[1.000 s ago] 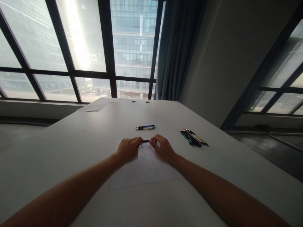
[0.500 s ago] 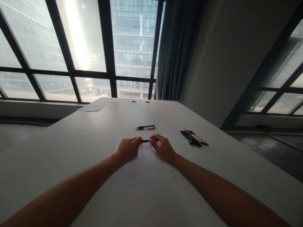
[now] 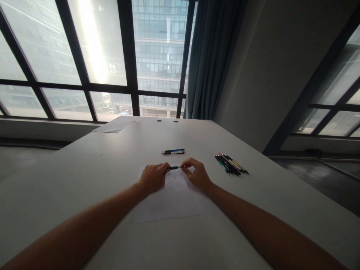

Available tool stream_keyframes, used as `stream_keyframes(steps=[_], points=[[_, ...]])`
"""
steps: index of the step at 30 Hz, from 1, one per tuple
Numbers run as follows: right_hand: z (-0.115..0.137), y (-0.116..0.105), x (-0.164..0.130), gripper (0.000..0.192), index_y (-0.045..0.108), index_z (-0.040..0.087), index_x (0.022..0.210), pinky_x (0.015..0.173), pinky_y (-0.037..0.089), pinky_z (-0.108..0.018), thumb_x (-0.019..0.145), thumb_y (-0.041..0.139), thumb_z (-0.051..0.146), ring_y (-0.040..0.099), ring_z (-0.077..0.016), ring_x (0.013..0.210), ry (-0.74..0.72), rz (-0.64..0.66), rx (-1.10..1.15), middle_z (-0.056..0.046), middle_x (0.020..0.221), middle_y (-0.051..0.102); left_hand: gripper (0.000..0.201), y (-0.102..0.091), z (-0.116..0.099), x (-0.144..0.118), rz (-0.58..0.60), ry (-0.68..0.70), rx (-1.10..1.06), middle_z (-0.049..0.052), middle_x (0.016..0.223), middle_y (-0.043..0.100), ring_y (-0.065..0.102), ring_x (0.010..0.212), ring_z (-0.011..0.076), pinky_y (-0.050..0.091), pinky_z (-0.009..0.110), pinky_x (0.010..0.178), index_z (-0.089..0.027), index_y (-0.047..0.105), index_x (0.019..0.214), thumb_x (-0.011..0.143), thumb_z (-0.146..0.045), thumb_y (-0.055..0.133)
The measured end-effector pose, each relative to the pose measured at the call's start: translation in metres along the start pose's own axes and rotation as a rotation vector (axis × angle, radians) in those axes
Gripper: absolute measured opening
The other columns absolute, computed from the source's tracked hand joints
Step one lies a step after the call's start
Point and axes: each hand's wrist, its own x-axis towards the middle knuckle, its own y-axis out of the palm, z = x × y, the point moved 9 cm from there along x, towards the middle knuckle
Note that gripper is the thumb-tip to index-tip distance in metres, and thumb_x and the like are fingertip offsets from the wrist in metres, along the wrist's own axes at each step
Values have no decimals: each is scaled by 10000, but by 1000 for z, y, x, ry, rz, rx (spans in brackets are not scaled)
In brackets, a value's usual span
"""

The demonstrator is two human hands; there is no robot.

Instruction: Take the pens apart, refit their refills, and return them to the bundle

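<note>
Head view: both hands meet over a dark pen [image 3: 174, 167], held level just above a sheet of paper [image 3: 171, 198] on the table [image 3: 84, 176]. The left hand [image 3: 152, 177] has a closed grip on the pen's left end, fingers curled round the barrel. The right hand [image 3: 197, 174] pinches the other end between thumb and fingertips [image 3: 185, 164], so its grip is closed on the pen too. Compared with a second ago, the right hand has drawn slightly to the right and its fingers have lifted, so a bit more of the barrel shows between the two hands; the left hand has hardly moved. That looks like the two ends being pulled or twisted apart, though whether any part has come loose is too small to tell.

The paper carries faint marks under the hands. Beyond it lie two pens [image 3: 173, 151] side by side, one with blue on it. Well to the right, a loose bunch of coloured pens [image 3: 231, 164] rests on the table. At the far left edge sit more papers [image 3: 118, 123], under the big window [image 3: 92, 56], with a curtain [image 3: 210, 56] beside it.
</note>
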Motion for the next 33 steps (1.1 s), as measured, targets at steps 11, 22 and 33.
stream_keyframes(steps=[11,22,33], points=[[-30,-18,15,188,706,175,838,753,491,-311,829,541,85,639,-179,804,25,23,-306,-54,864,698,231,5,4,1,43,-49,-38,52,996,735,694,839,225,478,311,696,-239,590,1064,966,-294,389],[-58,-1,24,263,699,177,971,831,447,-311,817,534,42,629,-196,915,55,268,-705,-60,991,714,268,10,-10,-2,166,21,21,99,951,731,693,842,276,489,363,699,-224,606,1072,963,-307,375],[-7,-13,18,170,660,182,964,803,457,-333,843,547,145,612,-189,812,-87,129,-486,-67,957,676,262,11,-9,-3,174,11,11,89,967,726,689,850,259,479,344,709,-212,589,1071,967,-296,365]])
